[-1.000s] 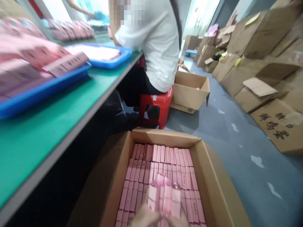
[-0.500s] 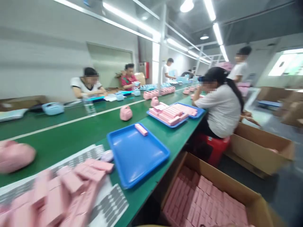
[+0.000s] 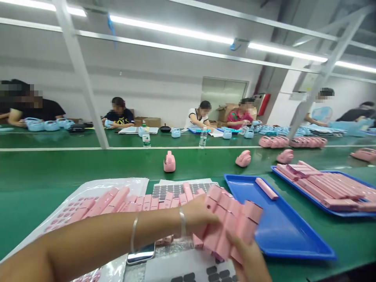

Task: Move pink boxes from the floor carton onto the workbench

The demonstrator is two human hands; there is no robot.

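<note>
My left hand [image 3: 199,215] and my right hand [image 3: 248,254] hold a bundle of several pink bars [image 3: 227,219] between them, tilted, beside the left edge of the blue tray [image 3: 290,231]. One pink bar [image 3: 266,188] lies at the far end of that tray. More pink bars [image 3: 111,201] lie in a row behind my left forearm. Sheets with grey oval stickers [image 3: 188,268] lie under and behind the bars. A phone [image 3: 141,253] is partly covered by my left forearm.
A second blue tray [image 3: 346,213] with pink bars stands at the right. Pink rounded cases [image 3: 169,162] stand along the green table [image 3: 117,164]. Across it, several people sit with light blue cases [image 3: 35,124] and bottles [image 3: 203,138]. A plastic sheet [image 3: 85,188] lies left.
The view has swung left and away from the cardboard box of bars. Both my hands have come into view, holding a bundle of pink bars.
</note>
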